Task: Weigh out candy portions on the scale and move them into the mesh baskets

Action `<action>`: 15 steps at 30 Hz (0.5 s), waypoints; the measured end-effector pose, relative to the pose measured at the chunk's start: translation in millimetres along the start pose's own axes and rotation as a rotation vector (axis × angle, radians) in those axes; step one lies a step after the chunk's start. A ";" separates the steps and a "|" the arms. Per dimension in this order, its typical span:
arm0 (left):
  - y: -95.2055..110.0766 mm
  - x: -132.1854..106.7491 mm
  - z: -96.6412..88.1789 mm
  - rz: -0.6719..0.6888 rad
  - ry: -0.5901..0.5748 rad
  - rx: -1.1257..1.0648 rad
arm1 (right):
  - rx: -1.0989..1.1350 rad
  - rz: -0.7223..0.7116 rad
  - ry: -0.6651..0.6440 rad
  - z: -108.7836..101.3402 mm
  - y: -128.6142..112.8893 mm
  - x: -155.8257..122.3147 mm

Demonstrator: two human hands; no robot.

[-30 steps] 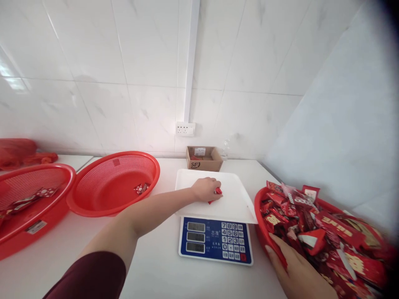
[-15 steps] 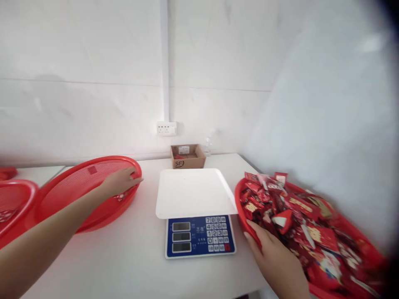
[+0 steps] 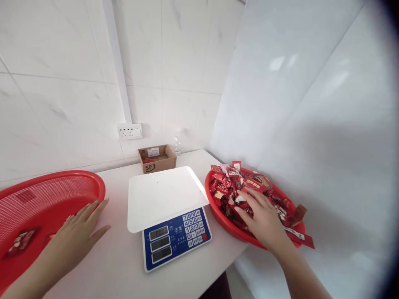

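My left hand (image 3: 80, 226) lies flat with fingers spread over the right rim of a red mesh basket (image 3: 46, 195), holding nothing. A red packet (image 3: 20, 241) lies inside that basket. My right hand (image 3: 262, 216) rests palm down, fingers spread, on a heap of red wrapped packets (image 3: 240, 187) in a red basket (image 3: 224, 218) at the right. Between the baskets stands a blue digital scale (image 3: 176, 241) with a bare white weighing tray (image 3: 162, 195).
A small open cardboard box (image 3: 157, 160) and a clear bottle (image 3: 177, 145) stand by the tiled wall. A wall socket (image 3: 130, 131) is above them. The white table's (image 3: 124, 265) front edge runs near the scale, and a white wall closes the right side.
My left hand carried a red packet from the scale tray to the left basket and let it go; it now lies open. My right hand moved from the basket rim onto the packets. The view swung right.
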State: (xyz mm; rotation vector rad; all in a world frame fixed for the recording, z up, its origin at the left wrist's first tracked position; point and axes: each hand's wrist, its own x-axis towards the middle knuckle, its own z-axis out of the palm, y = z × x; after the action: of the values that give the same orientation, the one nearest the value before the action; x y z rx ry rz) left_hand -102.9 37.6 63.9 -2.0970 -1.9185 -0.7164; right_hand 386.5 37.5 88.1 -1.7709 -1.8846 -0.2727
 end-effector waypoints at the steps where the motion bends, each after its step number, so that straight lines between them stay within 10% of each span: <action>1: 10.1 -0.1 0.9 0.050 -0.022 -0.009 | -0.070 0.033 -0.014 0.1 4.9 4.7; 8: 92.0 11.1 11.4 0.254 -0.088 -0.223 | -0.250 0.105 -0.253 14.9 10.0 22.8; 15: 108.3 19.9 17.0 0.295 -0.216 -0.314 | 0.007 0.208 -0.115 2.4 5.8 30.2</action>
State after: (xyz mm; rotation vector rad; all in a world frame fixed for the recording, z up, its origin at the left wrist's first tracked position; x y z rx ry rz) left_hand 7.2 48.7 76.9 -2.6746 -1.6206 -0.7939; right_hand 391.6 65.5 100.1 -1.9968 -1.7566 -0.0897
